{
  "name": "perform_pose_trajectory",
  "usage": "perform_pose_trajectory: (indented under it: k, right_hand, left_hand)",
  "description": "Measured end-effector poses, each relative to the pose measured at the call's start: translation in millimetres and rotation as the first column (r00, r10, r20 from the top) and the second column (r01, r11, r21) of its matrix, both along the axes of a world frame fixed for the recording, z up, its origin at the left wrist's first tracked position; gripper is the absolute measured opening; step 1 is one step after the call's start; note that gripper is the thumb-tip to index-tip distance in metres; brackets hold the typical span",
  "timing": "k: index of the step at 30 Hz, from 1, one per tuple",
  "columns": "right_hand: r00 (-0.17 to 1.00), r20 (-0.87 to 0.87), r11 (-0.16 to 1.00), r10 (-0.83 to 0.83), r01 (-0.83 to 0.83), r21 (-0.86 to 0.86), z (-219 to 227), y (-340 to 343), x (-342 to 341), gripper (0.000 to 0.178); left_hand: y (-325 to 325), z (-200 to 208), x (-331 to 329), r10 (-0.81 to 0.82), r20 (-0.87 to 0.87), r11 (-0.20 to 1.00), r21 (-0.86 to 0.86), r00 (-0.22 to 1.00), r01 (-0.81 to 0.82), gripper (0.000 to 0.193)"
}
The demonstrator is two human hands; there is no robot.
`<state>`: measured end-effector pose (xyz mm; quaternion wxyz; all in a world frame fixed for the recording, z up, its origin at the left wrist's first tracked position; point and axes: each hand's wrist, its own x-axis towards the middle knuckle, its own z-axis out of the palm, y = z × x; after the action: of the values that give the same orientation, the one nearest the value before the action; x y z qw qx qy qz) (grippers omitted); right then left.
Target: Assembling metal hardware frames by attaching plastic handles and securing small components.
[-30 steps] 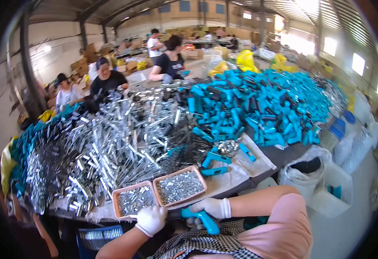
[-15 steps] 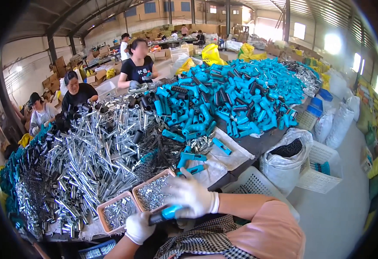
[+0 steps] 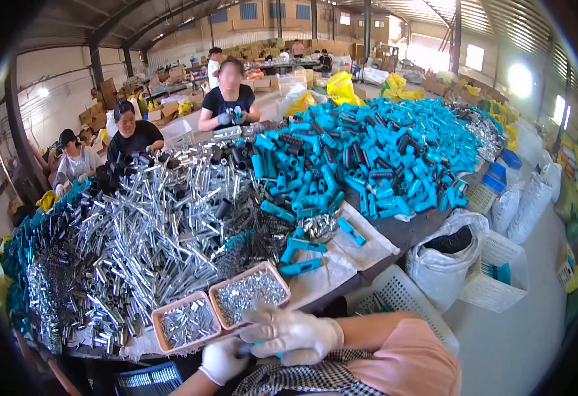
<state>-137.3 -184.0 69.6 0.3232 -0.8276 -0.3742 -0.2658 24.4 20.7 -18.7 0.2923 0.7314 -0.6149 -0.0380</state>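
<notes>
At the near edge of the table, both my hands wear white gloves. My left hand [image 3: 223,361] is closed round the black end of a teal-and-black plastic handle [image 3: 243,350]. Across the handle's other end lies my right hand [image 3: 297,338], its fingers bent over it, so most of the teal part is hidden. Just beyond my hands sit two pinkish trays, one with small shiny metal pieces [image 3: 249,295], the other with short metal pins [image 3: 188,323]. Several loose teal housings [image 3: 302,245] lie past the trays on white sacking [image 3: 368,241].
A large heap of metal tubes [image 3: 150,231] spreads to the left, with teal housings [image 3: 368,155] piled behind. On the right stand a white sack of black parts [image 3: 444,254] and white plastic crates [image 3: 500,280]. Several people work across the table, one in a black shirt [image 3: 229,102].
My right hand has come down from a blurred, raised pose onto the handle, covering more of it. The whole view has shifted slightly, moving the scene rightward.
</notes>
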Motion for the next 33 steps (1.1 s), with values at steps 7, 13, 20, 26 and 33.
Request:
perform_pose_trajectory:
  k: [7, 13, 20, 26, 33]
  right_hand:
    - [0.963, -0.191, 0.979, -0.189, 0.2, 0.04, 2.0, -3.1, 4.4, 0.047]
    - [0.735, -0.675, 0.672, -0.074, 0.536, 0.51, -12.9, -36.5, 3.2, 0.042]
    - [0.813, -0.557, 0.725, -0.169, 0.485, 0.488, -58.8, -68.0, 29.0, 0.038]
    - [0.92, -0.237, 0.917, -0.313, 0.358, 0.179, -19.6, -31.5, 10.1, 0.04]
    - [0.877, 0.035, 0.866, -0.478, 0.478, -0.147, 12.0, -12.3, 8.3, 0.06]
  left_hand:
    - [10.0, -19.6, 16.3, 0.278, -0.183, 0.961, 0.05, 0.943, -0.273, 0.022]
    - [-4.8, 18.1, 2.5, 0.306, -0.325, 0.952, 0.073, 0.895, -0.298, 0.03]
    - [2.8, 21.1, -15.5, 0.079, -0.145, 0.996, 0.054, 0.986, -0.072, 0.024]
    - [4.9, 1.7, -24.5, -0.003, -0.112, 0.915, 0.401, 0.994, 0.048, 0.026]
    - [-4.1, -8.5, -2.1, 0.119, -0.33, 0.993, 0.05, 0.937, -0.108, 0.026]
